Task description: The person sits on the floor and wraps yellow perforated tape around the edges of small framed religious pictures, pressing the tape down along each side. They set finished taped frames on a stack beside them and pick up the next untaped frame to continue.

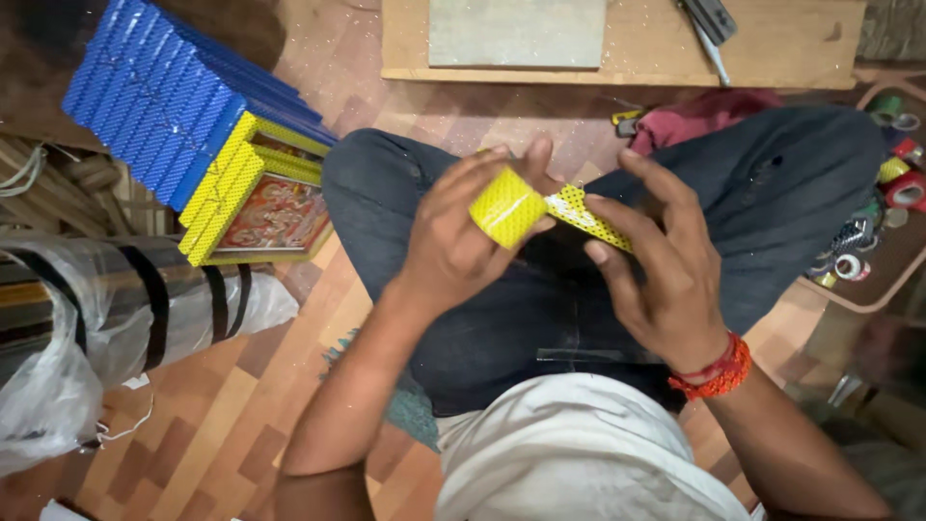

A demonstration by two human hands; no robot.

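Tape roll (506, 205) — yellow, dotted; left hand (453, 241) grips it, right hand (661, 260) pinches unrolled strip (588, 217).

Left of our knee (386, 183), the stack of blue and yellow frames (207, 145) blocks us; beyond it, bare floor (453, 106) lies open up to the wooden board (637, 43).

A seated person's left hand (453, 241) holds a tape roll (506, 205) above the lap, stacked frames (193, 116) at left, tray of tapes (883, 207) at right.
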